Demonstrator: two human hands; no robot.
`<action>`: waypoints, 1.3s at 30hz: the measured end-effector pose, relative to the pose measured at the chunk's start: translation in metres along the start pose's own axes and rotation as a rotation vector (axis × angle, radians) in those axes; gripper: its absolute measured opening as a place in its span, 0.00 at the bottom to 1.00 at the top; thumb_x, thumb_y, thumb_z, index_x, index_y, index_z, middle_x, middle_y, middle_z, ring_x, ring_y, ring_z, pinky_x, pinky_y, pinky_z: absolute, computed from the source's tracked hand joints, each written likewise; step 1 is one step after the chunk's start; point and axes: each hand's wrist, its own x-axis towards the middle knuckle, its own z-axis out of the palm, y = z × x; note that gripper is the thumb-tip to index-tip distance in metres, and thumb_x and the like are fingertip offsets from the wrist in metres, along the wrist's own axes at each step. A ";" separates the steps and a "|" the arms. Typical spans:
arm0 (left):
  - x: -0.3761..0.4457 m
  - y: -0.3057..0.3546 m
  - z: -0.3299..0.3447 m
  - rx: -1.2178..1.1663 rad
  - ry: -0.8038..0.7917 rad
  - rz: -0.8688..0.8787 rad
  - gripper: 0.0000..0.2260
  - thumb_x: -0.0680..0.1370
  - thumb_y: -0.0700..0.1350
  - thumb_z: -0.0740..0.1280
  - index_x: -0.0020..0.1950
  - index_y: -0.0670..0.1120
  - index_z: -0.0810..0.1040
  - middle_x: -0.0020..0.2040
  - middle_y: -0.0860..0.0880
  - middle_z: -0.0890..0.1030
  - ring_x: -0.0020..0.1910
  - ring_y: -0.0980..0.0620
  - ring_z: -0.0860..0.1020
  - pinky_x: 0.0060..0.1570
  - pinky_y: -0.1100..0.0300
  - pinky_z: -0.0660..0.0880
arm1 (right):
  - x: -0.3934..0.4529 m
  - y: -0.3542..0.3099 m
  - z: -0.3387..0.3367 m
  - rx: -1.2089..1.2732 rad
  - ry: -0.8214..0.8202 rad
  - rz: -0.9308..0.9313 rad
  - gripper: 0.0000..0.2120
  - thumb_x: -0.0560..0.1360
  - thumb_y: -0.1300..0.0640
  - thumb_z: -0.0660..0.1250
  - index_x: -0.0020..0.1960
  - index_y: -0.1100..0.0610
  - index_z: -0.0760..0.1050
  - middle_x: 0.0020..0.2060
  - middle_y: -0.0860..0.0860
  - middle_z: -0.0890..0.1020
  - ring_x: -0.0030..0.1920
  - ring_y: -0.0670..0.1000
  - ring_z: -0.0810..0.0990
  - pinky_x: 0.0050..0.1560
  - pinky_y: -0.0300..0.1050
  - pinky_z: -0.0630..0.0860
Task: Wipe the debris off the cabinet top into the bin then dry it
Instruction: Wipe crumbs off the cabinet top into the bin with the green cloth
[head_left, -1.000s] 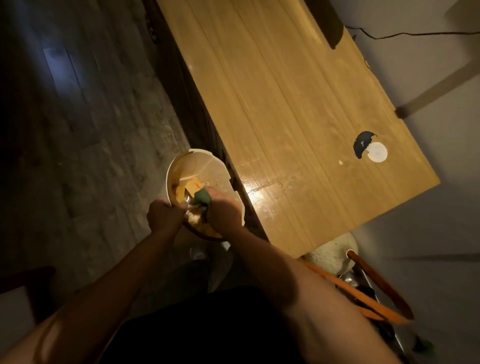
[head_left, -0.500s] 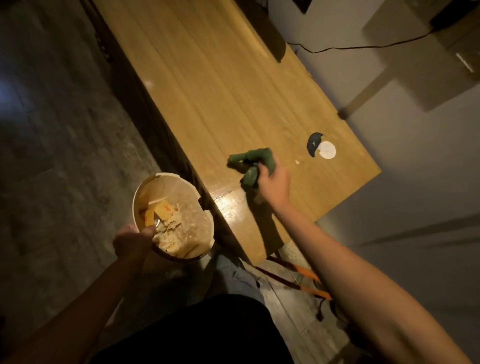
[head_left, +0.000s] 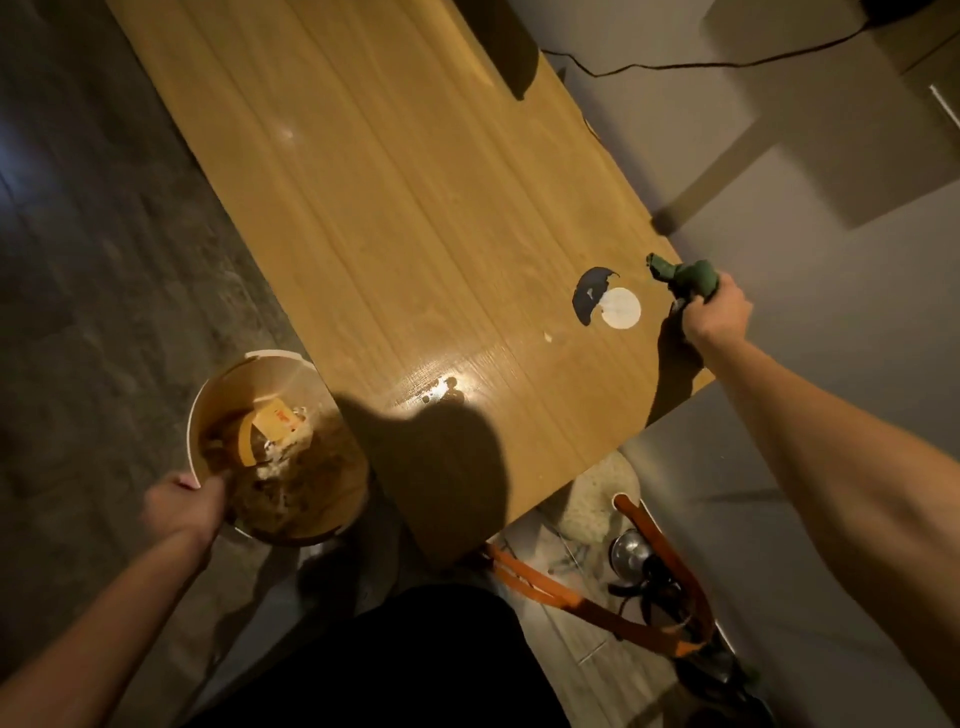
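The surface (head_left: 395, 218) looks like glossy wood grain, the green cloth (head_left: 688, 278) soft and matt, the bin (head_left: 195, 415) smooth plastic.

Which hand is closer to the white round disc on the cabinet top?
The right hand, holding the green cloth, is just beside the white disc. The left hand is far away, gripping the bin rim.

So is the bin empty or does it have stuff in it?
Partly filled: the bin holds crumpled scraps and a yellow card.
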 end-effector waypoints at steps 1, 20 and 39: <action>-0.001 0.002 0.003 0.014 0.009 -0.015 0.10 0.72 0.47 0.75 0.41 0.43 0.77 0.44 0.36 0.83 0.45 0.36 0.81 0.47 0.44 0.79 | -0.004 0.005 0.005 -0.005 0.011 -0.005 0.22 0.80 0.62 0.61 0.72 0.49 0.71 0.62 0.58 0.80 0.63 0.61 0.77 0.64 0.53 0.74; -0.019 -0.006 -0.007 -0.150 -0.059 0.039 0.15 0.71 0.50 0.76 0.38 0.43 0.75 0.40 0.39 0.80 0.43 0.38 0.81 0.39 0.51 0.74 | -0.144 -0.013 0.092 -0.073 0.198 -0.140 0.28 0.75 0.55 0.64 0.74 0.43 0.66 0.52 0.52 0.84 0.46 0.60 0.82 0.41 0.46 0.68; -0.017 -0.025 -0.032 -0.105 -0.147 0.246 0.12 0.70 0.46 0.77 0.43 0.40 0.78 0.41 0.41 0.82 0.42 0.41 0.82 0.45 0.45 0.82 | -0.371 -0.072 0.191 -0.060 -0.187 -0.700 0.28 0.74 0.56 0.64 0.73 0.41 0.67 0.66 0.45 0.79 0.48 0.49 0.84 0.40 0.39 0.76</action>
